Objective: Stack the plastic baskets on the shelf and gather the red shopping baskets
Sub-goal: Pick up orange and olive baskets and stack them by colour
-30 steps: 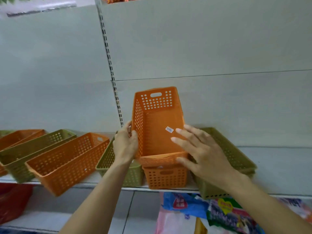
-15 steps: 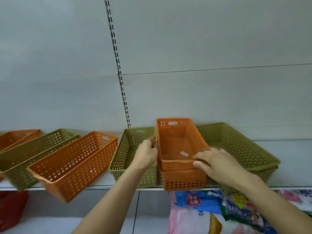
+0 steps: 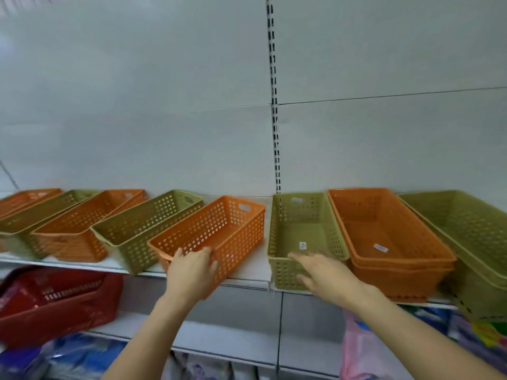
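White shelf (image 3: 247, 279) carries the light, stiff orange basket (image 3: 214, 234), its near rim clasped by the left hand (image 3: 192, 272), while the right hand (image 3: 323, 272), beside it, reaches open toward the green basket (image 3: 301, 237).

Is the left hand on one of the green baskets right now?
No, the left hand rests on the near end of an orange basket; the right hand is at the green basket.

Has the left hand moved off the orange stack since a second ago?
Yes. The left hand has gone leftward, past the green basket beside the orange stack, and its fingers now rest on the near end of the single orange basket.
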